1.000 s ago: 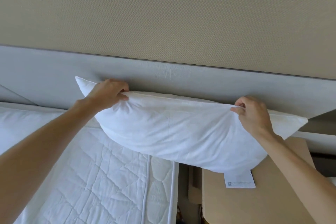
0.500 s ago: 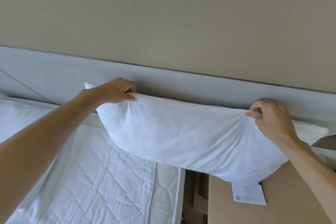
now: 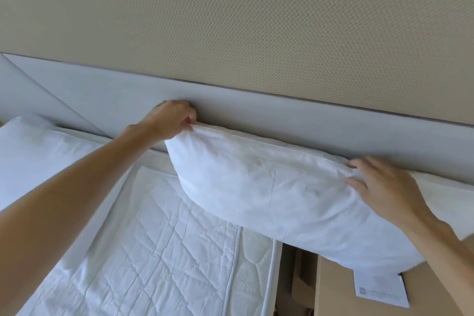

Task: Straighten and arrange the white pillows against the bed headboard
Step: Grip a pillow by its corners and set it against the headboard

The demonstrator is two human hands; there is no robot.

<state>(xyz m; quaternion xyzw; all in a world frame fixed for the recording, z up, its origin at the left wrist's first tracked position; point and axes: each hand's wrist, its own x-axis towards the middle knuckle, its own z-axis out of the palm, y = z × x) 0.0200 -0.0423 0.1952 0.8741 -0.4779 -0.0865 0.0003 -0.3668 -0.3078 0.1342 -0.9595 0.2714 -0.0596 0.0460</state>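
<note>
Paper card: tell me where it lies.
Head view, lower right: the paper card lies on the wooden nightstand, just below the held pillow.

bedroom | quilted mattress [image 3: 164, 251] | padded headboard [image 3: 256, 110] | white pillows [image 3: 269, 195] | bedside table [image 3: 333, 290]

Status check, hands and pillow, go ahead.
Left hand pinching pillow top corner. Right hand open, flat on it. Pillow against headboard, overhanging nightstand.
</note>
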